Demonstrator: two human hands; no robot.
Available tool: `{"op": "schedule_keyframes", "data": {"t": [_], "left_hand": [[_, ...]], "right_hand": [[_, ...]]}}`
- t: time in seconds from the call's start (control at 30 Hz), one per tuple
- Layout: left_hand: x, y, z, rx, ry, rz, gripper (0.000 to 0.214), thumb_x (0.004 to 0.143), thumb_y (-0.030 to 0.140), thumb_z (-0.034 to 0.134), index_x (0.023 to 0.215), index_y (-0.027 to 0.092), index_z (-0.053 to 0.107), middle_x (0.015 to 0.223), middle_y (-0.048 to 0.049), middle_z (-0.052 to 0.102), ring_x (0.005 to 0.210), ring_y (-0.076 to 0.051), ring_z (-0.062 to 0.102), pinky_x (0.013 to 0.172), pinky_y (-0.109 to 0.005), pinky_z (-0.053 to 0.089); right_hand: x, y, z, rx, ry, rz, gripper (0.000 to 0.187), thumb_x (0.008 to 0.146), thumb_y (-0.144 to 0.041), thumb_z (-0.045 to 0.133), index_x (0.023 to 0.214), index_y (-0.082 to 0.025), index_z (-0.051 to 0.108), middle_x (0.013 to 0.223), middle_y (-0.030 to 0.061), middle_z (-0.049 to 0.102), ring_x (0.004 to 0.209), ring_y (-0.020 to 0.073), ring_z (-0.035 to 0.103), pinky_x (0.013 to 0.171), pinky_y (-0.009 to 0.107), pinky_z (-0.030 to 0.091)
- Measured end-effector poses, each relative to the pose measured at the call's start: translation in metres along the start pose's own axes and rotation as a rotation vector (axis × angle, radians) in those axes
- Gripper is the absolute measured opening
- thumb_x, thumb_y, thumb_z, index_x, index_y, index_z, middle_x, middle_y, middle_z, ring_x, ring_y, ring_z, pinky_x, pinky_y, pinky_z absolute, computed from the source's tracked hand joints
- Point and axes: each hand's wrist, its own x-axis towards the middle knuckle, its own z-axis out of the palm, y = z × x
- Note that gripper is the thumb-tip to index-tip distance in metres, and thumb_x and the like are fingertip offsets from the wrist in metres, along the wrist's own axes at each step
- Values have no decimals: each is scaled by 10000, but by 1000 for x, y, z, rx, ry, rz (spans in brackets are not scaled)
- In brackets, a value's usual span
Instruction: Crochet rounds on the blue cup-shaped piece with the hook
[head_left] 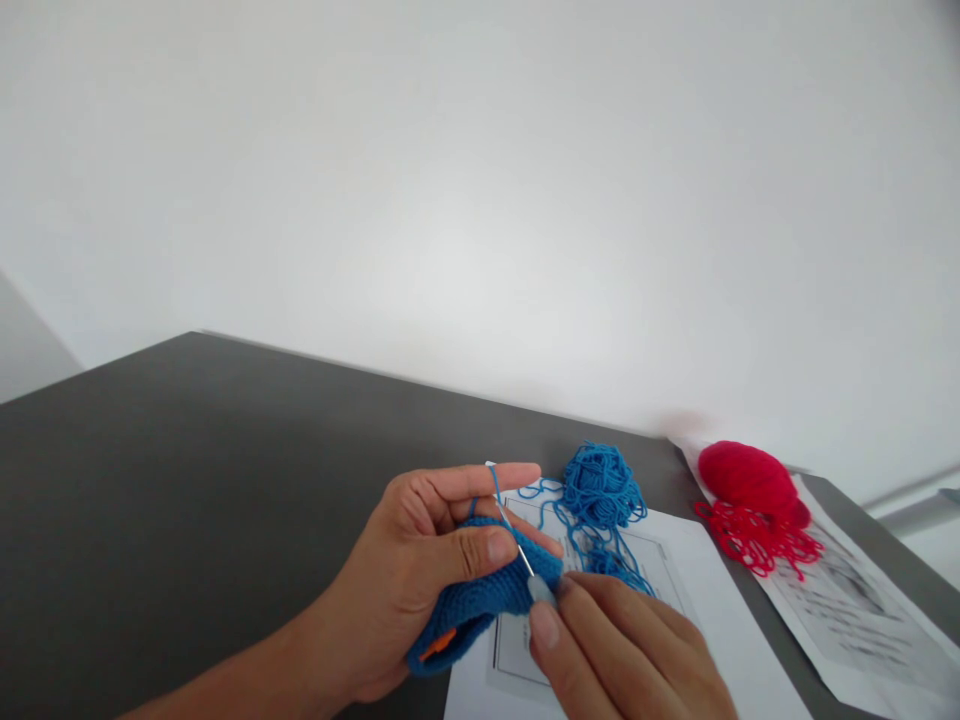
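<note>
My left hand (427,560) pinches a blue crocheted piece (480,592) between thumb and fingers. A strand of blue yarn (495,482) runs over its raised index finger. Something orange (438,644) shows inside the opening at the lower end of the piece. From the right, my right hand (622,640) grips a crochet hook (517,535) by its pale grey handle. The metal shaft lies across the top edge of the crochet, its tip close to the yarn near the left index finger. Whether the hook has caught the yarn is too small to tell.
Behind my hands, a loose ball of blue yarn (604,485) sits on a printed white sheet (705,600), with tangled strands trailing. Further right, a red yarn ball (750,485) rests on another printed sheet (862,620). The dark table (225,500) meets a white wall (450,200).
</note>
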Motion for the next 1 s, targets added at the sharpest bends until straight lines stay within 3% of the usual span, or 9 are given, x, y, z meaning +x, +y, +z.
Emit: {"op": "schedule_keyframes", "data": {"t": [0.27,0.6,0.83,1.0], "left_hand": [[3,-3,-3,210,158,92,526,733,265,909,1231,167,772,870,-118,827,662,-133,690,629,-207,510],[7,3,1,349,249,124,554,720,227,866,1252,114,760,747,-41,758,580,-100,583,551,-192,446],[9,3,-1,418,288,167,533,717,219,846,1232,107,771,700,-16,720,549,-93,551,502,-177,417],[11,5,-4,585,296,168,498,780,240,793,1263,121,762,713,-21,737,451,-67,459,412,-171,336]], "right_hand": [[3,19,1,50,92,-75,141,947,-210,696,1060,-188,777,929,78,810,837,213,770,673,247,652],[2,26,-2,65,24,-114,260,984,-318,658,1189,-197,763,969,94,813,874,227,781,681,244,657],[10,27,-3,11,-15,-189,169,960,-114,635,1033,-162,780,965,60,821,807,212,773,610,256,614],[21,26,-9,-24,-84,-240,263,1000,-69,522,986,-148,772,944,38,828,778,198,770,575,272,589]]}}
